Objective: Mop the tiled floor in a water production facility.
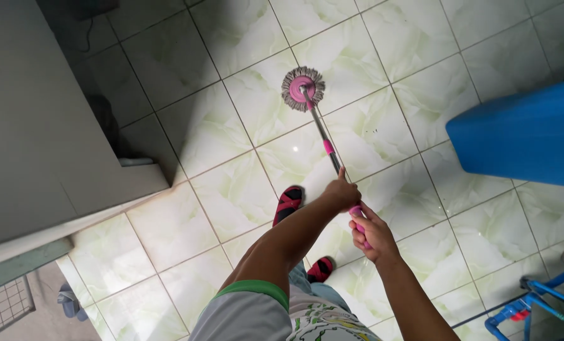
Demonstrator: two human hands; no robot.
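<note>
2 hands stacked on the mop handle (325, 139) for leverage, left hand (342, 192) above, right hand (371, 233) below, fingers clamped round it, round mop head (302, 89) pressed flat on the floor tiles (231, 189) ahead

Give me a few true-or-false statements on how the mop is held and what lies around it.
1. Both hands grip the mop handle. True: the left hand sits above the right hand.
2. The mop head is lifted off the floor. False: it rests on the tiled floor.
3. A blue container is on the right. True.
4. The mop head is blue. False: it is pink with grey strands.
5. The person is barefoot. False: red and black sandals are worn.
</note>
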